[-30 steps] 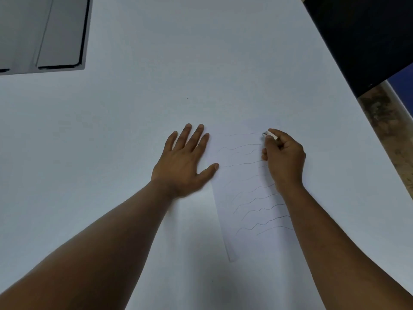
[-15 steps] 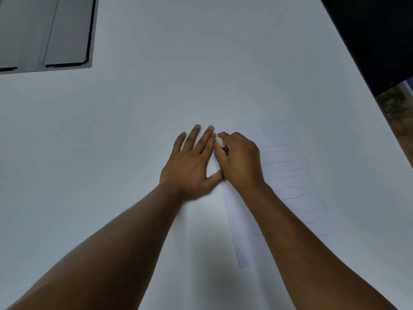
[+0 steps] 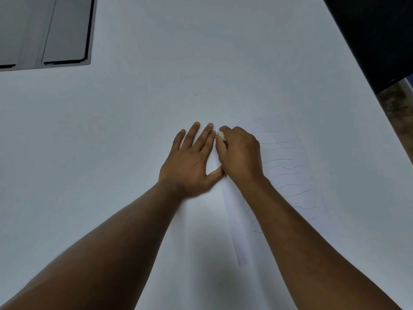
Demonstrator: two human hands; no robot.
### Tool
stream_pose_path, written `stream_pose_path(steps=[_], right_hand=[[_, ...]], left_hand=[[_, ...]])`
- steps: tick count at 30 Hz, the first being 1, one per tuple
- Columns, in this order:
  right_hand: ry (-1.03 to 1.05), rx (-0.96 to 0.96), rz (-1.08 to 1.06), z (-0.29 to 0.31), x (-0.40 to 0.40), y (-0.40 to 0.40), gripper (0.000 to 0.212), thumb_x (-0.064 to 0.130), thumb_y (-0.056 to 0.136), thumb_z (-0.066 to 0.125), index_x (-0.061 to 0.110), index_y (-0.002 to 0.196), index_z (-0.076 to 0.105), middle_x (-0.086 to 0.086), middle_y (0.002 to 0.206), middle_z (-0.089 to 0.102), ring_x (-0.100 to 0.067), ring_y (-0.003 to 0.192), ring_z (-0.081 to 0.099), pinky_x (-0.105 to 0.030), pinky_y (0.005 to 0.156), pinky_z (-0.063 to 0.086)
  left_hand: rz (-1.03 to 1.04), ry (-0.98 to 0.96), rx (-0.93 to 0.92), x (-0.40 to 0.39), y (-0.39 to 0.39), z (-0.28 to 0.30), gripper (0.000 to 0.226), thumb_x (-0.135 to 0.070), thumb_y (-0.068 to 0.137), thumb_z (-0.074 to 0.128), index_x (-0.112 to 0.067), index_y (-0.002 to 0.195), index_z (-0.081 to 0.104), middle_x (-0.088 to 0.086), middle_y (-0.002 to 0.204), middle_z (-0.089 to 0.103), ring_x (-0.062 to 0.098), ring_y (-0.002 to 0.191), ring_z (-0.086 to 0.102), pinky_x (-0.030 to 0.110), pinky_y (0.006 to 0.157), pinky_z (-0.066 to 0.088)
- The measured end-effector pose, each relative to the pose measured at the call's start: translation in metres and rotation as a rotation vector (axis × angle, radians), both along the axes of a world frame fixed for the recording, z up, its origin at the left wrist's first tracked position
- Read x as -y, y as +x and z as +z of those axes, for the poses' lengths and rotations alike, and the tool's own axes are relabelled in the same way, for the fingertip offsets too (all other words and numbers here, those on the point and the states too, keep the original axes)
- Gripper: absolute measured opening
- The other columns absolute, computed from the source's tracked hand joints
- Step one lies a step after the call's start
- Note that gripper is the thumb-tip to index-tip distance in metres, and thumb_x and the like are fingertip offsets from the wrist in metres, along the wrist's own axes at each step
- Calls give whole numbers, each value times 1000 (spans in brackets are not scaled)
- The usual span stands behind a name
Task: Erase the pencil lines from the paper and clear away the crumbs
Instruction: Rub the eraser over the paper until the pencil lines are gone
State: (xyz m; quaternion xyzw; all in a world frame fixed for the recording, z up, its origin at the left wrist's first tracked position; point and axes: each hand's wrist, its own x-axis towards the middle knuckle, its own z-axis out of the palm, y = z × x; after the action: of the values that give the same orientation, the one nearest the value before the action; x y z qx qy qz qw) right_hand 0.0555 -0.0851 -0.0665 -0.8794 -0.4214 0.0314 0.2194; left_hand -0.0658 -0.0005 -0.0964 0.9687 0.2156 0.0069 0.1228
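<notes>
A white sheet of paper (image 3: 288,182) with several wavy pencil lines lies on the white table, right of centre. My left hand (image 3: 190,162) rests flat, fingers spread, at the paper's left edge. My right hand (image 3: 240,153) is closed around a small white eraser (image 3: 221,135), whose tip shows at the fingertips. The eraser sits at the paper's upper left corner, right beside my left index finger. My right forearm covers the left ends of the lower lines. I cannot make out any crumbs.
The white table (image 3: 156,97) fills most of the view. A grey flat device (image 3: 44,30) lies at the far left corner. A dark object (image 3: 375,36) hangs over the table's far right edge, with mottled floor (image 3: 397,108) below it.
My right hand has carried the eraser from the top right of the lines across to the paper's upper left corner, beside my left hand. My left hand has stayed flat.
</notes>
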Motion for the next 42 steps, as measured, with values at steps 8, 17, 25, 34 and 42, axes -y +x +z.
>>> stream_pose_path(steps=[8, 17, 25, 34, 42], right_hand=[[-48, 37, -251, 0, 16, 25, 25, 24, 101, 44, 14, 83, 59, -5, 76, 61, -16, 65, 47, -26, 60, 31], [-101, 79, -191, -4, 2, 9, 30, 32, 102, 39, 19, 111, 65, 0, 92, 65, -15, 77, 58, -24, 63, 34], [24, 21, -157, 2, 8, 12, 24, 27, 100, 45, 14, 93, 64, -1, 73, 55, -15, 66, 47, -24, 61, 29], [-88, 105, -234, -1, 15, 31, 30, 29, 101, 42, 14, 95, 67, -5, 84, 67, -17, 69, 53, -24, 62, 32], [-61, 68, -159, 1, 8, 9, 27, 29, 101, 40, 16, 93, 62, 0, 78, 58, -17, 72, 57, -26, 59, 32]], left_hand=[[12, 4, -18, 0, 0, 0, 88, -73, 99, 18, -17, 166, 7, -5, 174, -2, 18, 160, -12, 44, 129, -5], [15, 2, -13, 1, 0, 1, 89, -73, 98, 19, -17, 166, 11, -4, 174, 2, 19, 160, -9, 45, 130, -3], [15, -3, -9, -1, 0, 0, 89, -74, 97, 19, -18, 166, 9, -4, 175, 1, 19, 160, -10, 44, 129, -4], [18, -3, -10, 0, 0, 2, 89, -73, 98, 19, -17, 166, 9, -5, 174, 1, 18, 160, -10, 43, 129, -6], [17, 0, -5, 1, 0, 2, 90, -74, 98, 22, -16, 166, 13, -4, 174, 5, 20, 160, -7, 45, 130, -2]])
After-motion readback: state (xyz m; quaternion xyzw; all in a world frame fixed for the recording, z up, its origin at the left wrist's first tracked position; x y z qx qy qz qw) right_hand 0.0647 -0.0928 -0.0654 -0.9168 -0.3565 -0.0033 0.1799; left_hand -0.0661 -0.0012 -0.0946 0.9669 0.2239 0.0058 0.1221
